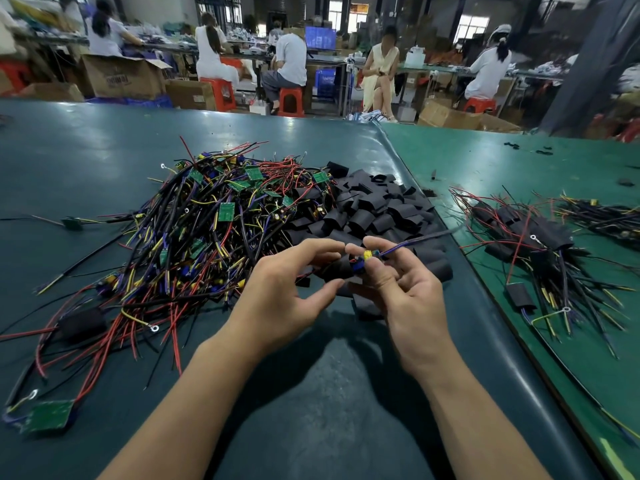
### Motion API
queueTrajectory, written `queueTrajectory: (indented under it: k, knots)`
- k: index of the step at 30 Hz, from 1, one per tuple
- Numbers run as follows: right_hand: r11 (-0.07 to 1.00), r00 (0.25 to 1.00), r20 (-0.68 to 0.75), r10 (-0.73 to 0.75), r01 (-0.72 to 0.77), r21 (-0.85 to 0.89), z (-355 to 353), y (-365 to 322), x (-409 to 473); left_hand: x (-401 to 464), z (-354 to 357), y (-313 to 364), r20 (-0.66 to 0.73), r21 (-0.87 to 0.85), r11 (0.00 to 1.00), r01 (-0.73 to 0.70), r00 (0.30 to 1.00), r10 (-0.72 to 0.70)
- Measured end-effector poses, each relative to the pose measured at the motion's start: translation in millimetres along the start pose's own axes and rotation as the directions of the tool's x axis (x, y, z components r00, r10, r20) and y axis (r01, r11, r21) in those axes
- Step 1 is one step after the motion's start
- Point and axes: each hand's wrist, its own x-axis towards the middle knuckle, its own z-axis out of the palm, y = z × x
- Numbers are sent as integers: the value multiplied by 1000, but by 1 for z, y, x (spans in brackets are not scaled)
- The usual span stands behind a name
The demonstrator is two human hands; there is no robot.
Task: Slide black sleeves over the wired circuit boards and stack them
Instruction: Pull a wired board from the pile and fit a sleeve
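Workers on red stools fill the workshop behind a long table [104, 140] covered in dark teal and green matting. Close above the near edge of that matting, the left hand [277, 289] pinches a short black tubular sleeve [337, 270] between thumb and fingers, while the right hand [408, 289] grips a small wired circuit board with yellow and blue parts [365, 259] at its fingertips, its purple and black leads running away up and to the right. Board and sleeve mouth meet between the two hands, so the sliding-on step looks to be underway; how far the board has entered cannot be told. Next, judging from this, the board needs pushing fully through while the sleeve is held steady, then carrying across to the stack.

Beyond the left hand lies a tangled heap of green boards with red, black and yellow wires [207, 216]. Just past both hands sits a pile of loose black sleeves [374, 209]. Well off to the right of the right hand rest the finished sleeved boards [530, 237], wires fanned out.
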Motion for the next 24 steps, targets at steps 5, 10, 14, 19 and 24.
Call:
queueTrajectory:
  k: [5, 10, 14, 19, 24]
  knots:
    - [1000, 998, -54, -15, 15, -13, -3, -1, 2, -1, 4, 1, 36, -46, 999, -1, 999, 3]
    - [999, 998, -62, 17, -14, 42, -1, -1, 2, -1, 7, 0, 13, -66, 998, 12, 1000, -12]
    - [987, 995, -79, 64, -52, 149, 0, -3, 1, -3, 11, 0, -15, -146, 986, 82, 996, -86]
    - [973, 981, -147, 129, -97, 211, 0, -3, 2, -4, 15, 1, -20, -257, 951, 173, 983, -184]
    - [986, 971, -217, 103, -70, 154, 2, -1, 1, -3, 15, 2, 1, -359, 903, 235, 968, -251]
